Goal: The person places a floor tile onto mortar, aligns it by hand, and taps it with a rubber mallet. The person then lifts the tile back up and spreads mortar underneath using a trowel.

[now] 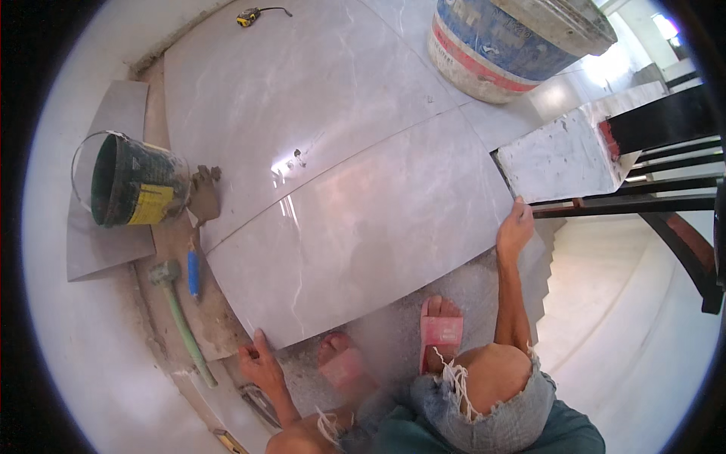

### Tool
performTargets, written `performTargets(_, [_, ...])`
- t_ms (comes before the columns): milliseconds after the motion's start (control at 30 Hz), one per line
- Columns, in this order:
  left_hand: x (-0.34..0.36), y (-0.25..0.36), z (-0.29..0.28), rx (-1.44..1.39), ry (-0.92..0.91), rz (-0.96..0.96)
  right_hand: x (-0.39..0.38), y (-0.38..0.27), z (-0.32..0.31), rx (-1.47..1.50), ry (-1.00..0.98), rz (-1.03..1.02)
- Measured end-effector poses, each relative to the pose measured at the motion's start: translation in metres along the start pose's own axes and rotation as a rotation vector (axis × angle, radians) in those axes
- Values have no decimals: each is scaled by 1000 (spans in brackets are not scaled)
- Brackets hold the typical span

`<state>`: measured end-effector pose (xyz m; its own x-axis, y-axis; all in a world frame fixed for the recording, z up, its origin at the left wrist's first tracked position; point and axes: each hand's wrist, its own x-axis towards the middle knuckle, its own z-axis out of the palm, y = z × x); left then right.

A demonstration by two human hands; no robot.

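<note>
A large, glossy grey marbled floor tile (370, 234) lies in front of me, its far long edge along another grey tile. My left hand (263, 371) is closed at its near left corner, with the thumb by the edge and the other fingers partly hidden. At the right end, my right hand (515, 231) grips the tile's edge beside the white post base (563, 155); its fingertips are partly out of sight. To the left of the tile lie a mallet (181, 325) with a green handle and a blue-handled tool (193, 272).
A dark green bucket (140, 181) is tipped on its side at the left, near a cut tile piece (121, 246). A big blue and white bucket (510, 49) stands far right. Black railing (658, 121) borders the right side. A tape measure (248, 17) lies far off.
</note>
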<state>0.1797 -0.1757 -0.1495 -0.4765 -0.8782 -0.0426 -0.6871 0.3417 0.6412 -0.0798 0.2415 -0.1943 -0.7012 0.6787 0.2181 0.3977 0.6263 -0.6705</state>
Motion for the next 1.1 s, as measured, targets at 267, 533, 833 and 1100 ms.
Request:
performTargets(267, [-1, -1, 1, -82, -24, -70, 5, 11, 2, -13, -1, -16])
performTargets(533, [0, -10, 2, -36, 6, -89, 5, 10, 2, 54, 15, -69])
performTargets(833, [2, 2, -5, 78, -54, -45, 4, 2, -6, 15, -22, -21])
performTargets(1100, [11, -5, -5, -7, -38, -25, 10, 1, -19, 22, -47, -14])
